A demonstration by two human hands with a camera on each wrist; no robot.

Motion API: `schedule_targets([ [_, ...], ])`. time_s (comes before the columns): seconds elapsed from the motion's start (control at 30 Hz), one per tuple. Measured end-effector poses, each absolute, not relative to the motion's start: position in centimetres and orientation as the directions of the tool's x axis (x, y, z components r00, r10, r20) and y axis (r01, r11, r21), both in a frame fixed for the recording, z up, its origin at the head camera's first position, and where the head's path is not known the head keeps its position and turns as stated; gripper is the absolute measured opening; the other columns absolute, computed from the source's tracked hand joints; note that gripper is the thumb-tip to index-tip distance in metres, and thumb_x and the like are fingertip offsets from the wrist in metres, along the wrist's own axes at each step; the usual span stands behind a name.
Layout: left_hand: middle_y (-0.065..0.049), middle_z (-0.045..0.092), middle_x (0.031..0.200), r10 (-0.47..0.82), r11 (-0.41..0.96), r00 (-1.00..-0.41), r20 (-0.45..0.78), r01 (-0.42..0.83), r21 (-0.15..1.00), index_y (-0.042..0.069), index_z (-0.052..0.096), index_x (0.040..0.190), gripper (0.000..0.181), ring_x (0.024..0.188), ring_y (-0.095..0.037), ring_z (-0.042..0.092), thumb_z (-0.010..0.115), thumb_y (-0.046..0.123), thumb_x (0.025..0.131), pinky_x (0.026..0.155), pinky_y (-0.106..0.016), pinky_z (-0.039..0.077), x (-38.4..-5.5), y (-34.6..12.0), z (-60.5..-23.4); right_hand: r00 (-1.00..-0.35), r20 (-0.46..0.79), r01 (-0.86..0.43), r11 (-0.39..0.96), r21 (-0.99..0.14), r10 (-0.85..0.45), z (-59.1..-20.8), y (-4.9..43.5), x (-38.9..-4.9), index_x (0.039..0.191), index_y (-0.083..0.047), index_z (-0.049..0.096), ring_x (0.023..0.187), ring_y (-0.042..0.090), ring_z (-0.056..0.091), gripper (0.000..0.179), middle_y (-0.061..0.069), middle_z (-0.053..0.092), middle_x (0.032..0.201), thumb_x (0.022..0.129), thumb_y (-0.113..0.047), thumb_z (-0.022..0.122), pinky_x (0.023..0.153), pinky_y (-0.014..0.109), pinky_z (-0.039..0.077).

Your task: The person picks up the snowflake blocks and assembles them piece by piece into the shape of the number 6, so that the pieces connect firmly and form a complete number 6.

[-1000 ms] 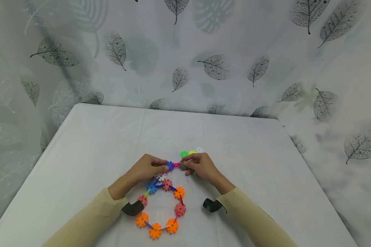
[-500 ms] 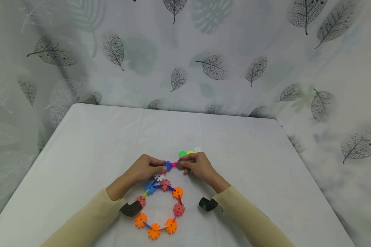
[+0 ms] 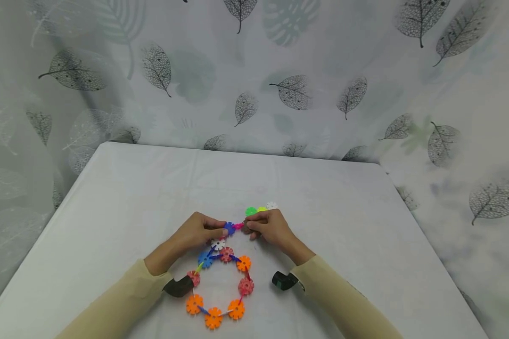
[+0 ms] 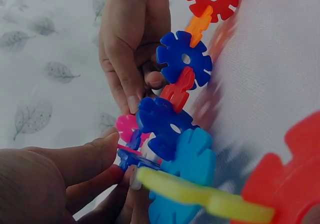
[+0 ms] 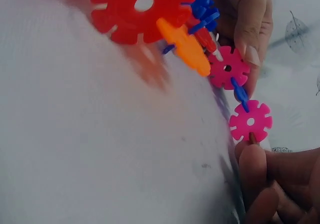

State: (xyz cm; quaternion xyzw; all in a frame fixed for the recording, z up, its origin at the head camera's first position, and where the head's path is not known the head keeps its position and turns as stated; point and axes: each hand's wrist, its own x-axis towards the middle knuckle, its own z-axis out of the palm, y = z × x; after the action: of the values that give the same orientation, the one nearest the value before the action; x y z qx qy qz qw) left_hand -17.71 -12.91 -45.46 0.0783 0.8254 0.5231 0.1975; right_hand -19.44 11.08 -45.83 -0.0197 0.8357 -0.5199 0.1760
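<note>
In the head view my left hand (image 3: 195, 231) pinches a blue notched plastic disc (image 3: 229, 229) between thumb and fingers. A pink disc (image 5: 251, 120) stands between the two hands, joined by a blue disc seen edge-on (image 5: 240, 95) to another pink disc (image 5: 229, 68) by the left fingers. My right hand (image 3: 272, 228) pinches a brown disc (image 3: 245, 229) whose edge meets the pink disc's lower rim in the right wrist view; how deep it sits there I cannot tell. From the left hand the chain runs down past a white disc (image 3: 218, 244) to a ring of linked discs.
Orange discs (image 3: 213, 318) and red discs (image 3: 246, 286) make up much of the ring on the white table (image 3: 322, 212). Beyond the right hand lie a green disc (image 3: 251, 211), a yellow disc (image 3: 261, 208) and a white disc (image 3: 272, 205). A leaf-patterned curtain (image 3: 220, 70) hangs behind.
Both hands keep their pinches and have barely moved. The brown disc and pink disc sit slightly further left in the head view, and the ring's lower discs have shifted a little.
</note>
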Motion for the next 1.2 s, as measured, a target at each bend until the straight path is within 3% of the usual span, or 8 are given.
schedule_targets([
  [0.3,-0.005,0.076,0.091,0.341,0.43,-0.914,-0.221,-0.057,0.901,-0.001,0.072,0.122,0.036,0.065,-0.013,0.057,0.075,0.021,0.094,0.06,-0.029,0.051,-17.6,-12.7,-45.2,-0.936,-0.24,0.102,0.453,-0.886,-0.258,-45.8,11.5,-19.3,0.116,-0.004,0.075,0.065,0.014,0.07,0.023,0.004,0.076,0.089,0.098,-0.016,0.069,0.054,0.022,0.045],
  [0.5,-0.003,0.074,0.087,0.344,0.447,-0.904,-0.254,-0.08,0.891,0.0,0.073,0.121,0.036,0.064,-0.014,0.057,0.075,0.022,0.093,0.06,-0.028,0.051,-17.7,-12.9,-45.4,-0.93,-0.237,0.056,0.528,-0.848,-0.282,-45.8,11.8,-19.0,0.119,-0.013,0.075,0.065,0.016,0.068,0.024,0.0,0.075,0.094,0.1,-0.023,0.067,0.057,0.025,0.046],
  [0.7,-0.003,0.075,0.094,0.358,0.441,-0.889,-0.285,-0.108,0.891,0.001,0.073,0.121,0.035,0.065,-0.015,0.059,0.076,0.021,0.093,0.062,-0.03,0.053,-18.0,-13.0,-45.6,-0.945,-0.227,0.062,0.556,-0.829,-0.234,-45.7,12.2,-18.8,0.12,-0.016,0.076,0.063,0.017,0.066,0.025,0.003,0.071,0.11,0.1,-0.028,0.067,0.06,0.029,0.049],
  [0.93,-0.002,0.071,0.085,0.369,0.453,-0.877,-0.309,-0.121,0.883,0.001,0.073,0.121,0.037,0.063,-0.017,0.059,0.074,0.026,0.094,0.062,-0.03,0.052,-18.2,-13.1,-45.4,-0.978,-0.145,0.046,0.526,-0.849,-0.149,-45.5,13.0,-19.0,0.118,-0.015,0.075,0.065,0.019,0.066,0.024,0.004,0.069,0.105,0.1,-0.028,0.066,0.055,0.03,0.048],
  [1.07,-0.002,0.067,0.076,0.357,0.471,-0.877,-0.322,-0.129,0.873,0.002,0.074,0.121,0.037,0.06,-0.017,0.059,0.071,0.029,0.096,0.061,-0.03,0.05,-18.2,-13.0,-45.1,-0.996,-0.059,0.014,0.499,-0.866,-0.073,-45.3,13.9,-19.7,0.122,-0.013,0.073,0.078,0.023,0.067,0.027,0.004,0.068,0.105,0.1,-0.027,0.066,0.057,0.031,0.051],
  [1.2,-0.002,0.066,0.074,0.349,0.469,-0.882,-0.318,-0.129,0.874,0.002,0.074,0.12,0.037,0.059,-0.017,0.057,0.07,0.031,0.097,0.06,-0.03,0.049,-18.2,-13.0,-45.1,-0.999,0.038,-0.04,0.505,-0.862,-0.014,-45.0,14.9,-20.5,0.13,-0.016,0.068,0.101,0.025,0.065,0.032,0.004,0.064,0.121,0.101,-0.028,0.065,0.076,0.038,0.054],
])
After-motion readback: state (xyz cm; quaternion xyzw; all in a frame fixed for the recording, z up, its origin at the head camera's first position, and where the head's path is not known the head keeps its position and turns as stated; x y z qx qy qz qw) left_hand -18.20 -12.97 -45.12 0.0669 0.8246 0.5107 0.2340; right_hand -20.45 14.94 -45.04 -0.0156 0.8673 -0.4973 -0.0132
